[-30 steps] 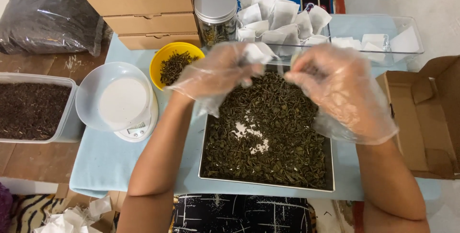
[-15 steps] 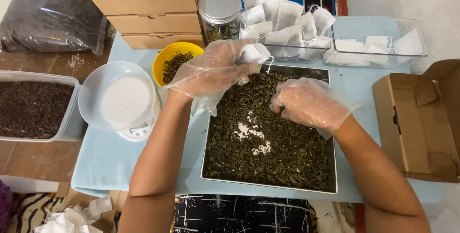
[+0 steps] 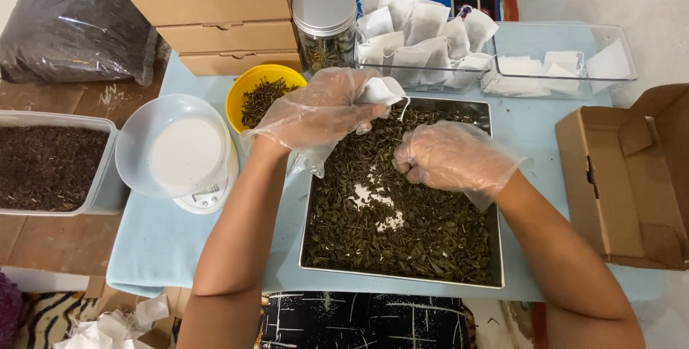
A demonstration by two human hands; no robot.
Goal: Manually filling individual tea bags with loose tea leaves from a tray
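Note:
Both my hands wear loose clear plastic gloves. My left hand (image 3: 323, 109) holds a small white paper tea bag (image 3: 382, 91) above the top left corner of a square metal tray (image 3: 399, 277). The tray is filled with dark green loose tea leaves (image 3: 402, 227). My right hand (image 3: 445, 155) is down in the leaves near the tray's upper middle, its fingers curled closed around a pinch of them.
A yellow bowl of leaves (image 3: 260, 94), a white kitchen scale (image 3: 181, 152), a lidded jar (image 3: 324, 22), stacked cardboard boxes (image 3: 219, 15), clear trays of white tea bags (image 3: 560, 69), an open carton (image 3: 635, 177), a tub of dark tea (image 3: 50, 166) and a black bag (image 3: 72, 26) surround the tray.
My right hand dropped from beside the tea bag into the tray and closed on leaves. The left hand stayed put, still holding the tea bag.

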